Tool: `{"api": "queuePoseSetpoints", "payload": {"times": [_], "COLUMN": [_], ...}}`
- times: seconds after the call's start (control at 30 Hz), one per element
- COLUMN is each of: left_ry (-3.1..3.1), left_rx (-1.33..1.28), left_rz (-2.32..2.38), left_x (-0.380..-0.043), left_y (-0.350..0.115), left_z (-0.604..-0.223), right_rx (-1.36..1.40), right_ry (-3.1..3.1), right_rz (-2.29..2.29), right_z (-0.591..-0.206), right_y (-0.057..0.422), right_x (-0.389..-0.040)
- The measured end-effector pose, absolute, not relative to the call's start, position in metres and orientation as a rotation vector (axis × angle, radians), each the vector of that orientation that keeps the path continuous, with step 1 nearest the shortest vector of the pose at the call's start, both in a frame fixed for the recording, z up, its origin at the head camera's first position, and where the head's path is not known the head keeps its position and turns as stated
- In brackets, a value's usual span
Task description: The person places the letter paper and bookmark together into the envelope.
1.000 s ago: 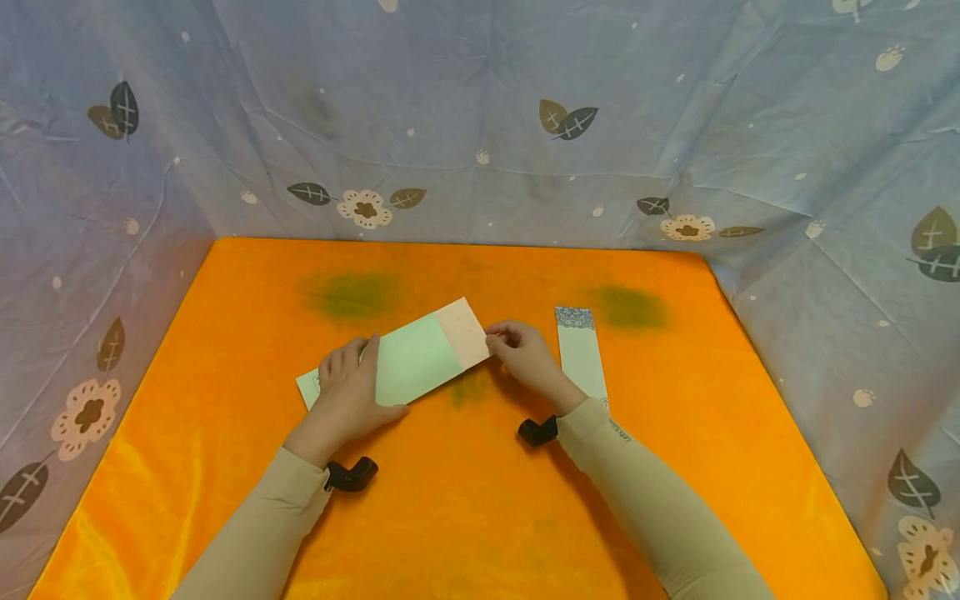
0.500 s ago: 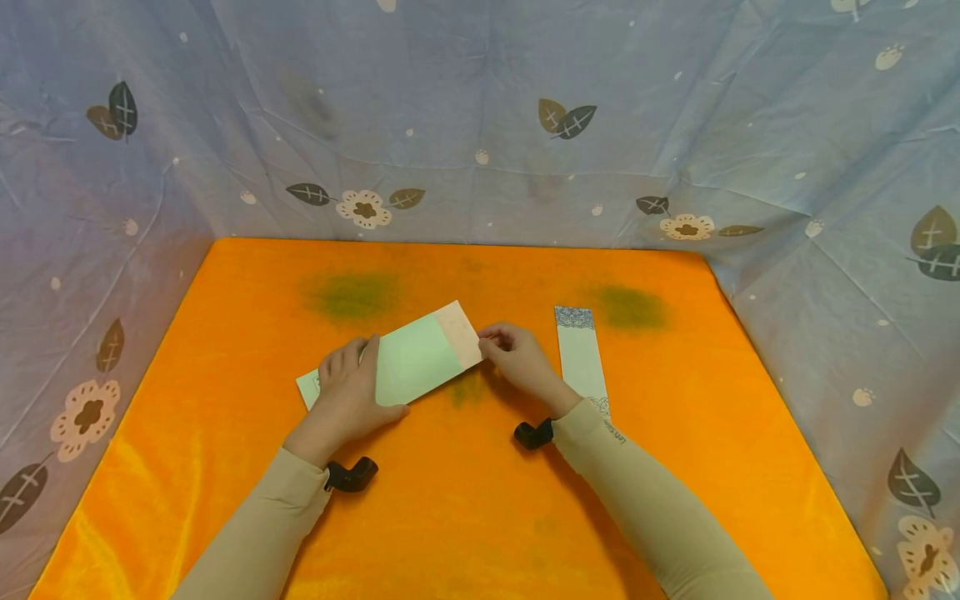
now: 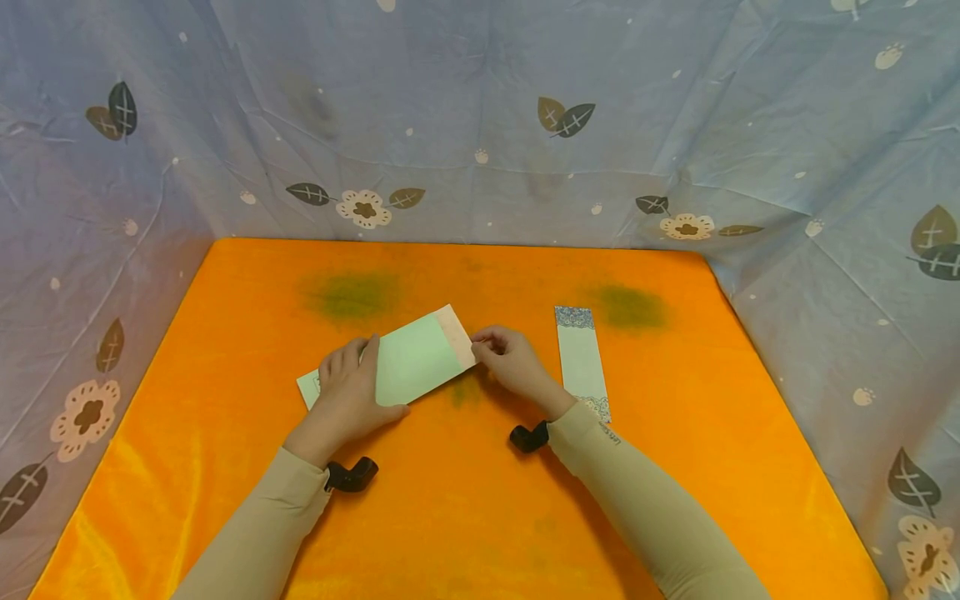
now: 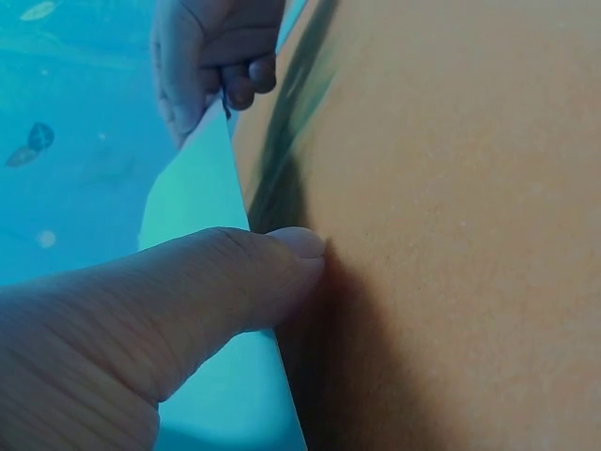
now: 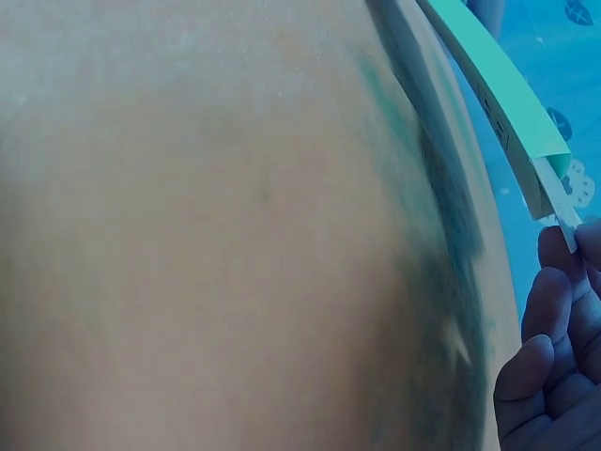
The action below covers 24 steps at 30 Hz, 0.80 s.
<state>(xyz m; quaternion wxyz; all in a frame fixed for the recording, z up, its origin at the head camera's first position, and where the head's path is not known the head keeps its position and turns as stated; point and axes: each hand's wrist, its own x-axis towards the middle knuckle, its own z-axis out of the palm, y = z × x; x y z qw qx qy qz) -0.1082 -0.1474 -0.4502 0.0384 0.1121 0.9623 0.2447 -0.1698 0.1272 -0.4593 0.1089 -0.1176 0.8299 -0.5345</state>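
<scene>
A pale green paper envelope (image 3: 416, 360) lies slanted left of the middle of the table. A pinkish card (image 3: 459, 333) sticks out of its right end as a narrow strip. My left hand (image 3: 341, 396) grips the envelope, fingers over the far side and thumb at the near edge; the left wrist view shows that thumb across the envelope (image 4: 202, 183). With thumb and fingertips my right hand (image 3: 517, 367) pinches the outer end of the card. In the right wrist view, the card (image 5: 562, 207) stands partly inside the envelope's open end (image 5: 512, 113).
A white paper strip (image 3: 583, 358) with grey lace-like bands at both ends lies to the right of my right hand. Orange cloth (image 3: 465, 517) covers the table. Blue-grey patterned curtains (image 3: 480, 100) enclose the back and sides.
My right hand has moved left with the card, and less of the card shows outside the envelope. The left hand and envelope have stayed put. More of the white strip is uncovered.
</scene>
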Motion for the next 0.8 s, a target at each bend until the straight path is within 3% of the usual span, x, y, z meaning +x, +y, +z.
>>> {"api": "queuePoseSetpoints", "payload": {"times": [0.8], "left_ry": [2.943], "left_rx": [0.347], "left_rz": [0.762], "left_x": [-0.1082], "left_y": [-0.146], "left_z": [-0.4497], "right_rx": [-0.353], "right_ry": [2.399], "right_rz": [-1.574], "right_z": [-0.4546], "right_y": [0.1222], "right_x": [-0.1662]}}
